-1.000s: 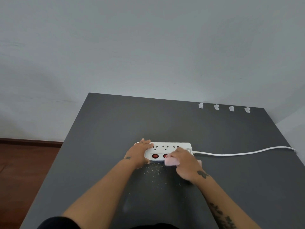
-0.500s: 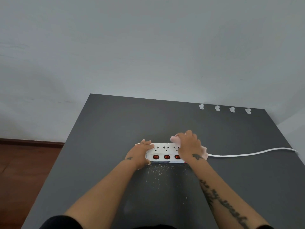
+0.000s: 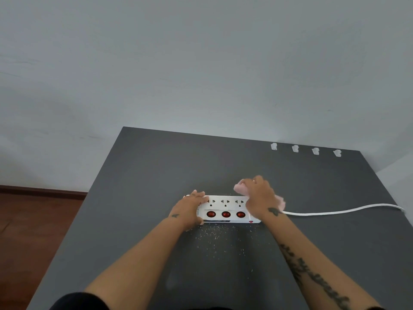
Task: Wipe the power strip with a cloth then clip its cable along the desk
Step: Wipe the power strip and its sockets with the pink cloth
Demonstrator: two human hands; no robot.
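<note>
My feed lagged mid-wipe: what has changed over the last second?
The right hand, gripping the pink cloth, swept from the near edge of the power strip, by the red switches, away to its far right corner. Nothing taken or let go. The left hand still holds the strip's left end; strip, cable and four clips have not moved.

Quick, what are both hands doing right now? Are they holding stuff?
Left hand: grips the left end of the power strip.
Right hand: grips the pink cloth, pressed on the strip's right end.
</note>
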